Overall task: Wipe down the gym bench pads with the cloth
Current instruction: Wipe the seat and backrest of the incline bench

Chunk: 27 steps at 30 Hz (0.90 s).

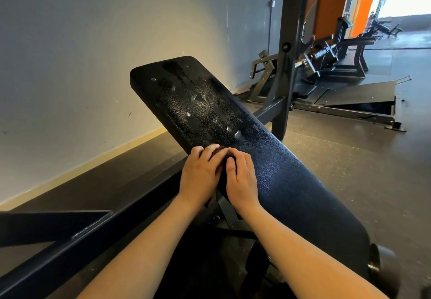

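A long black inclined bench pad (291,182) runs from upper left to lower right. Its upper half is wet with droplets and streaks; the lower half looks matte. Both of my hands sit side by side at the pad's left edge, about halfway up. My left hand (200,172) and my right hand (240,177) have their fingers curled down over a small dark cloth (221,157). Only a sliver of the cloth shows between the fingers, and the rest is hidden under the hands.
A grey wall with a yellow skirting runs along the left. Black frame beams (77,235) cross below the pad on the left. A dark rack upright (289,49) stands behind the pad. Further gym machines (338,60) stand on the speckled floor at the right.
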Available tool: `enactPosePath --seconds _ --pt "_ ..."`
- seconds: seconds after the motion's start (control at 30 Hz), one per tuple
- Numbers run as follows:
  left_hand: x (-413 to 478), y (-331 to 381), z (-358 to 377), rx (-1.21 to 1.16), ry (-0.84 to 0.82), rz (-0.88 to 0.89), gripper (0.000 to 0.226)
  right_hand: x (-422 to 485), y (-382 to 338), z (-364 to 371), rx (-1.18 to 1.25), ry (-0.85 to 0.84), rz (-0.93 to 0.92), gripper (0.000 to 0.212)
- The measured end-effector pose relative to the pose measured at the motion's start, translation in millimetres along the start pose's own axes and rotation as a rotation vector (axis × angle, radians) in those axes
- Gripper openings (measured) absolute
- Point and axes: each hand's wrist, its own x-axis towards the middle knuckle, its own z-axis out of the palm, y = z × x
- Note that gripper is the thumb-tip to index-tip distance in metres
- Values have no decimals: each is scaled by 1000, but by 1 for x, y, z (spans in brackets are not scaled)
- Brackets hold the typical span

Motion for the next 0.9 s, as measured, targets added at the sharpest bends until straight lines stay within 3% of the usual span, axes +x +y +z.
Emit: enactPosePath --seconds 0.13,0.23,0.43,0.63,0.9 --pt "24 -11 -2 43 1 -134 33 0 -1 0 -64 -39 -26 47" --pt "28 -2 0 17 11 -227 32 1 0 -2 -7 11 33 35" --pt "4 13 1 -24 -44 -34 37 -1 0 -4 81 58 101 32" --pt "38 -11 -6 21 -15 -242 30 -4 1 -2 -44 -22 -20 45" --pt "2 23 -8 -48 -13 -172 37 -4 -2 -5 44 -13 7 32"
